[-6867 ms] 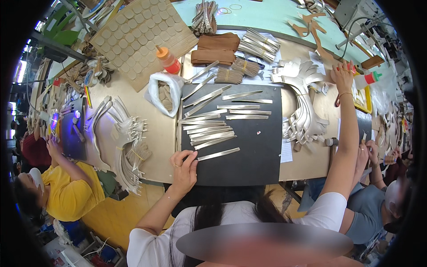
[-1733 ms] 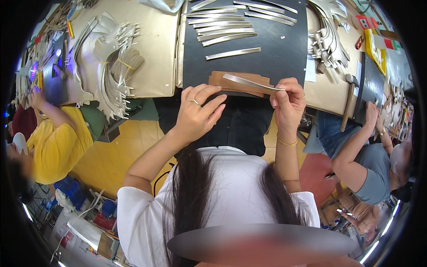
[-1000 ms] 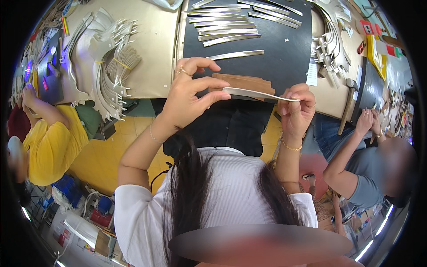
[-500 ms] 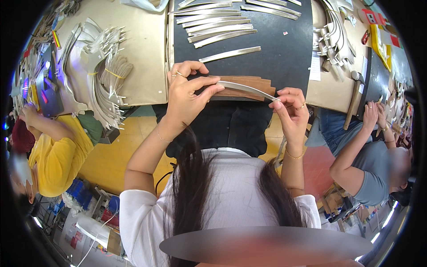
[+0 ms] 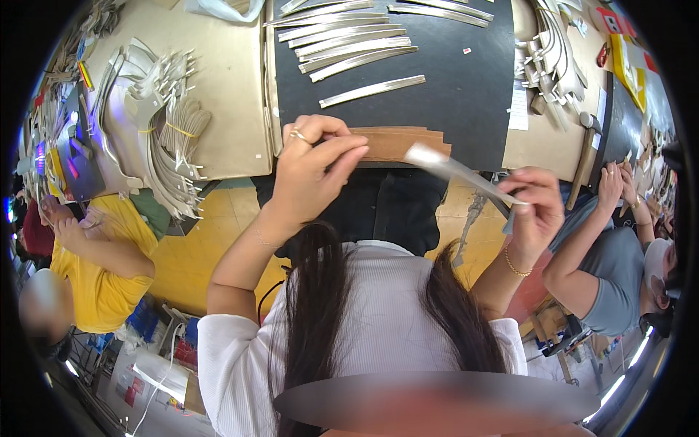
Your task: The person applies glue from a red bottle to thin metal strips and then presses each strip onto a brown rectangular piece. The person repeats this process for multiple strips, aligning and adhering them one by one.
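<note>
Away to the right, my right hand [image 5: 535,207] pinches one end of a narrow pale strip [image 5: 466,173]. The strip slants up toward the left, blurred by motion, its free end over the mat's near edge. My left hand [image 5: 314,164] has thumb and fingers pressed together beside a stack of brown strips [image 5: 397,144]; whatever they may pinch is too small to make out. The brown stack lies along the near edge of the black mat [image 5: 459,102]. Farther back on the mat, a single silvery-pale strip [image 5: 371,91] lies apart from a row of similar strips [image 5: 353,49].
Bundled pale curved pieces [image 5: 164,138] cover the table at left, and more hang together at right [image 5: 553,51]. A hammer [image 5: 582,156] lies at the right table edge. People work on both sides, one in a yellow shirt [image 5: 109,255], one in a grey-blue shirt [image 5: 601,273].
My right hand has swung right and toward me with the pale strip. The strip's other end has come out of my left hand, which stays near the brown stack.
</note>
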{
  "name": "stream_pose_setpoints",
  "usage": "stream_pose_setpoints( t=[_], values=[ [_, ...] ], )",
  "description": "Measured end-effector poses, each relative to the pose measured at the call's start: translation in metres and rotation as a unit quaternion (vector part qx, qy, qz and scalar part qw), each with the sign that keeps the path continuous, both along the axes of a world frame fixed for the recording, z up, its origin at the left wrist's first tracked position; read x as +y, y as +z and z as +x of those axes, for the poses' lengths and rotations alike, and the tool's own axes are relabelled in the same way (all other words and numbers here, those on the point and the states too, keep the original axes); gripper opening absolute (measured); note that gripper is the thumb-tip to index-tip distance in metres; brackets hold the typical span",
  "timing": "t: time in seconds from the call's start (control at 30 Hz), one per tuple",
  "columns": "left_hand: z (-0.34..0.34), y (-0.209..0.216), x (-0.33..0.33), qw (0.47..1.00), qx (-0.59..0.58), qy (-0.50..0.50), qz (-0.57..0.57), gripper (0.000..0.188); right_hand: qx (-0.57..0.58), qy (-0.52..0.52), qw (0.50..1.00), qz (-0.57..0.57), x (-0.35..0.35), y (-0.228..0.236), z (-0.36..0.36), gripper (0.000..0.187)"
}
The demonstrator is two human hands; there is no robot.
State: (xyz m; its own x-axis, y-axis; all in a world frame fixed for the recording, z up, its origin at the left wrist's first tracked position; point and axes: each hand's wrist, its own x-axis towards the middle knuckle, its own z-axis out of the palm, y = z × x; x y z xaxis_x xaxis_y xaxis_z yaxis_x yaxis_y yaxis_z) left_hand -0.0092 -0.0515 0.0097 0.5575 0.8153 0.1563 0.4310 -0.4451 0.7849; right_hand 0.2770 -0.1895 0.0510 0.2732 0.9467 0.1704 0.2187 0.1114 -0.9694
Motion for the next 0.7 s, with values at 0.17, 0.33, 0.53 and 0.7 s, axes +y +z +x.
stream_pose_setpoints(
  t=[0.17,0.33,0.53,0.7],
  values=[
    [0.02,-0.001,-0.005,0.995,0.076,0.018,0.06,0.017,0.148,-0.094,0.98,0.094,0.008,-0.017,-0.007,0.017],
    [0.028,0.007,-0.01,0.987,0.123,0.026,0.104,0.016,0.251,-0.03,0.967,0.043,0.016,-0.039,-0.05,0.016],
    [0.032,0.01,-0.004,0.978,0.164,-0.015,0.13,0.016,0.33,-0.033,0.943,0.034,0.026,-0.054,-0.073,0.015],
    [0.027,0.009,-0.005,0.979,0.152,-0.026,0.131,0.015,0.342,-0.057,0.938,0.019,0.021,-0.062,-0.081,0.013]
  ],
)
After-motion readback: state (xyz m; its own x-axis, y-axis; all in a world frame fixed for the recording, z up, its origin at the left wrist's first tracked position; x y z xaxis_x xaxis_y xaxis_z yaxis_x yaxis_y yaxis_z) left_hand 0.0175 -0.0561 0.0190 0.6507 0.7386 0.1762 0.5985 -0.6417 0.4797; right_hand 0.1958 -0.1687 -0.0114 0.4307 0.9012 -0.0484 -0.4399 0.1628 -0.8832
